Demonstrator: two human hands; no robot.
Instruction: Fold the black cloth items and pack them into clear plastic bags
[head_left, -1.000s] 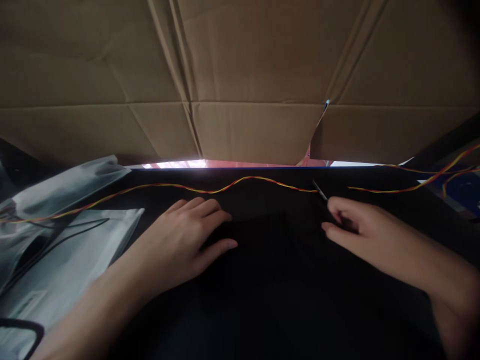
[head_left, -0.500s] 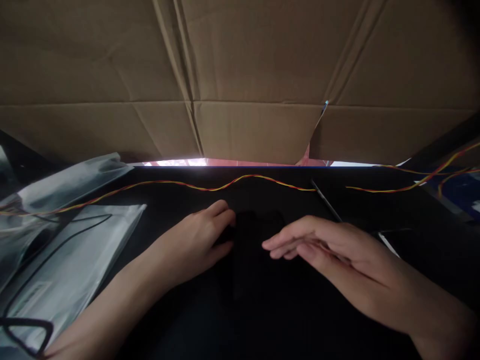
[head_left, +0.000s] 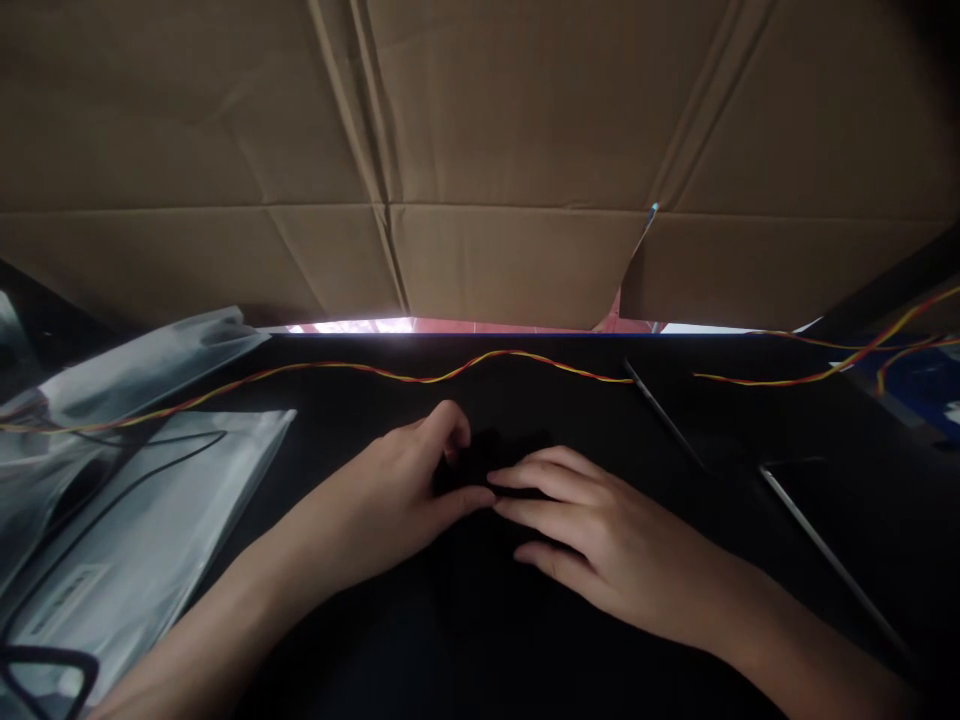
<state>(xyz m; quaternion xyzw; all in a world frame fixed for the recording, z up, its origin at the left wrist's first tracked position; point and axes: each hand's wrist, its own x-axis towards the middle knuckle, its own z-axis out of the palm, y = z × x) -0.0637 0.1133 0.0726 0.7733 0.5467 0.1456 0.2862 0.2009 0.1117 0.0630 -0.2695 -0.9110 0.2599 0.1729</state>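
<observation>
My left hand (head_left: 397, 490) rests on the black table top, its fingers curled round a small black object (head_left: 480, 455) that is hard to make out against the dark surface. My right hand (head_left: 592, 535) lies just right of it, fingers stretched flat towards the left, fingertips touching the same dark object and my left thumb. A red-and-yellow twisted wire (head_left: 450, 372) runs across the table beyond both hands.
Brown cardboard (head_left: 480, 160) walls off the far side. Silvery plastic bags (head_left: 127, 500) with a thin black cable lie at the left. A thin dark tool (head_left: 664, 415) and a flat dark panel with a bright edge (head_left: 825, 545) lie at the right.
My right hand left the thin tool at the right and swept left to meet my left hand. My left hand's fingers curled round the dark object.
</observation>
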